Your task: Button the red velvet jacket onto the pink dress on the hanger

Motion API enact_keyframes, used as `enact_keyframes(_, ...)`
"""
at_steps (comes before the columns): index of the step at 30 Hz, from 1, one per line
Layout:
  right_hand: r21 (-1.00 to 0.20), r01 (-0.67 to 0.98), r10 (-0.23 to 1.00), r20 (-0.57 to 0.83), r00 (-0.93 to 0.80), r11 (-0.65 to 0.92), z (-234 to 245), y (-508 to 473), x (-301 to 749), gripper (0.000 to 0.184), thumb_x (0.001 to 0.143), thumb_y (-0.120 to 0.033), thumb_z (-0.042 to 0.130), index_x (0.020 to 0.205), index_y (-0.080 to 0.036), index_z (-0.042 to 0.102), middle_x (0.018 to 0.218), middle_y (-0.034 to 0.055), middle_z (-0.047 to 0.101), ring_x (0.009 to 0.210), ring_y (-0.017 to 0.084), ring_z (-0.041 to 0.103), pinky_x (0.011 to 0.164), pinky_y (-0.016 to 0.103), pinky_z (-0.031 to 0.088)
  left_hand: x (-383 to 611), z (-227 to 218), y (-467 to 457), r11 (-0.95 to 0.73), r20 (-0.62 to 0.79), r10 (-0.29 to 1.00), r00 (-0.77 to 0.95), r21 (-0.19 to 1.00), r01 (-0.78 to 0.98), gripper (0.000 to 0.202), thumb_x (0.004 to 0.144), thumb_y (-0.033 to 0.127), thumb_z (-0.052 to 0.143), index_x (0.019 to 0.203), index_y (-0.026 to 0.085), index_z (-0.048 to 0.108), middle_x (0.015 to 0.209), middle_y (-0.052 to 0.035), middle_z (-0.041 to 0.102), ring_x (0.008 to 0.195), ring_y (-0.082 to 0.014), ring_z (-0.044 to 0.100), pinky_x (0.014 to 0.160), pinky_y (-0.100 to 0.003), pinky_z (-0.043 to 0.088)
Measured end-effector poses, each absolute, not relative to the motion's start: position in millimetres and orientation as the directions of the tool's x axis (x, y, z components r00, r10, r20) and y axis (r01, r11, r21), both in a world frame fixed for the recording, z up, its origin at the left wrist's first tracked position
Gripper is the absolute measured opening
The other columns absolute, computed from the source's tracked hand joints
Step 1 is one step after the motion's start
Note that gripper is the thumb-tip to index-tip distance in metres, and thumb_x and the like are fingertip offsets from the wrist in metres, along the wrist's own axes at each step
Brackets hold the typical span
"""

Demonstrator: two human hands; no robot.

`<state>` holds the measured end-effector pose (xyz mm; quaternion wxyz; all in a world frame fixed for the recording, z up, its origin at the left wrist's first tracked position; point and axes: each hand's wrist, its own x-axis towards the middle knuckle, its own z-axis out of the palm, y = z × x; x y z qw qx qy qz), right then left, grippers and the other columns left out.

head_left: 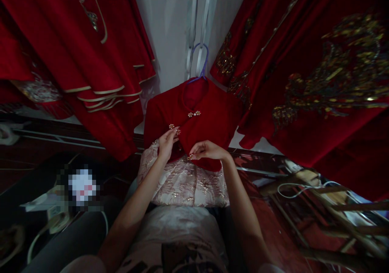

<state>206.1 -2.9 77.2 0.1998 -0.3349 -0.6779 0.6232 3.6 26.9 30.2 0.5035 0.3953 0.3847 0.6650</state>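
A short red jacket hangs in front of me on a purple hanger, above a pale pink brocade skirt. Pearl-like flower fasteners join the jacket near the collar; another flower ornament sits at the left of the chest. My left hand pinches the jacket's front flap by a flower button. Lower down, the fingers of my right hand are closed on a small gold flower button at the flap's lower edge. Part of the jacket's front gapes between both hands.
Red garments with gold trim hang on the left, and red ones with gold sequins on the right. A wooden rack or chair frame stands at lower right with a white cable. A power strip lies at lower left.
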Motion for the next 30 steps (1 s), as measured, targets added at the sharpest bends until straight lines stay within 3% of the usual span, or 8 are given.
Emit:
enact_keyframes(5,-0.976,0.216,0.724,-0.157,-0.671,-0.012,78,-3,203,0.027,0.067,-0.027,0.076,0.09,-0.015,0.069,0.086,0.0023,0.072,0.076,0.011,0.065,0.076,0.026,0.052,12,32,33,-0.237,0.137,0.938,-0.317,0.923,-0.302,0.027,0.073,0.037,0.066,0.088,0.014,0.069,0.094,-0.0074,0.072,0.082,-0.0151,0.065,0.071,-0.025,0.05)
enact_keyframes(8,-0.97,0.243,0.713,-0.164,-0.681,0.009,80,-4,207,0.027,0.066,-0.026,0.076,0.09,-0.016,0.07,0.086,0.0021,0.072,0.077,0.011,0.065,0.077,0.026,0.052,21,41,35,-0.22,0.171,0.963,-0.208,0.945,-0.243,0.027,0.079,0.041,0.061,0.082,0.015,0.068,0.082,-0.0043,0.07,0.076,-0.0149,0.063,0.069,-0.025,0.049)
enact_keyframes(11,-0.955,0.295,0.667,-0.21,-0.715,0.015,85,-6,214,0.03,0.064,-0.026,0.076,0.092,-0.016,0.07,0.085,0.002,0.072,0.076,0.011,0.065,0.076,0.025,0.052,29,62,39,-0.358,0.351,0.93,-0.11,0.932,-0.059,0.025,0.082,0.039,0.058,0.08,0.016,0.067,0.08,-0.0039,0.067,0.075,-0.015,0.061,0.069,-0.025,0.048)
enact_keyframes(14,-0.948,0.317,0.619,-0.257,-0.742,-0.013,90,-8,221,0.032,0.064,-0.025,0.076,0.093,-0.016,0.071,0.083,0.0019,0.072,0.074,0.011,0.065,0.073,0.024,0.051,32,93,45,-0.577,0.6,0.798,-0.066,0.79,0.205,0.023,0.084,0.03,0.057,0.104,0.019,0.064,0.105,-0.0071,0.062,0.088,-0.0166,0.058,0.075,-0.027,0.048)
enact_keyframes(17,-0.95,0.308,0.612,-0.273,-0.742,-0.051,92,-9,224,0.032,0.063,-0.024,0.076,0.093,-0.015,0.071,0.082,0.0018,0.072,0.073,0.01,0.065,0.073,0.023,0.051,32,121,54,-0.678,0.738,0.667,0.103,0.544,0.494,0.031,0.083,0.026,0.057,0.114,0.022,0.061,0.119,-0.0099,0.054,0.111,-0.0237,0.049,0.092,-0.037,0.042)
enact_keyframes(19,-0.953,0.295,0.622,-0.271,-0.735,-0.068,92,-9,224,0.032,0.063,-0.023,0.076,0.093,-0.015,0.07,0.082,0.0019,0.073,0.072,0.01,0.066,0.072,0.023,0.051,31,134,62,-0.707,0.725,0.632,0.273,0.396,0.586,0.028,0.084,0.025,0.057,0.111,0.022,0.063,0.115,-0.0101,0.058,0.113,-0.0265,0.047,0.1,-0.045,0.032)
enact_keyframes(22,-0.953,0.294,0.628,-0.273,-0.729,-0.072,92,-9,223,0.031,0.062,-0.023,0.077,0.092,-0.015,0.07,0.083,0.0022,0.073,0.072,0.01,0.066,0.072,0.023,0.051,27,145,75,-0.739,0.621,0.631,0.464,0.3,0.604,0.019,0.084,0.027,0.057,0.1,0.019,0.066,0.096,-0.0088,0.067,0.101,-0.0261,0.054,0.1,-0.049,0.025)
enact_keyframes(30,-0.952,0.297,0.623,-0.278,-0.731,-0.076,93,-10,221,0.031,0.061,-0.022,0.076,0.091,-0.015,0.071,0.08,0.0015,0.073,0.072,0.01,0.066,0.071,0.022,0.052,8,168,102,-0.846,0.452,0.532,0.716,0.282,0.452,0.021,0.081,0.028,0.061,0.097,0.021,0.071,0.088,-0.0041,0.072,0.08,-0.0178,0.063,0.081,-0.029,0.04)
